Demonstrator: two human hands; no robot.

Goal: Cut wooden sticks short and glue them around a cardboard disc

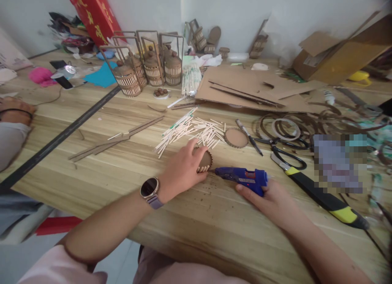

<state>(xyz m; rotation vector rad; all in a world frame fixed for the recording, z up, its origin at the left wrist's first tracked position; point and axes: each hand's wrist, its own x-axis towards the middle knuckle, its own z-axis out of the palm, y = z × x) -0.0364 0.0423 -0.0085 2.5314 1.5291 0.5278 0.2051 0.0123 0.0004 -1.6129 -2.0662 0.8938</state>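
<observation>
My left hand (185,167), with a watch on its wrist, grips the near-left rim of a small round cardboard piece (206,158). Short pale sticks stand along part of that piece's edge. My right hand (269,198) is wrapped round a blue glue gun (241,175), whose nozzle points left and reaches the round piece's right edge. A pile of pale sticks (206,130) lies just beyond my left hand. Right of the pile sits a second round piece (236,137) with a notched rim, beside a black pen (249,137).
Scissors (289,155), a black-and-yellow cutter (324,194) and coiled strips (269,126) lie at right. Behind are cardboard (245,88) and lantern-like baskets (153,69). Thin brown strips (113,143) lie left, beyond them another person's hand (15,108).
</observation>
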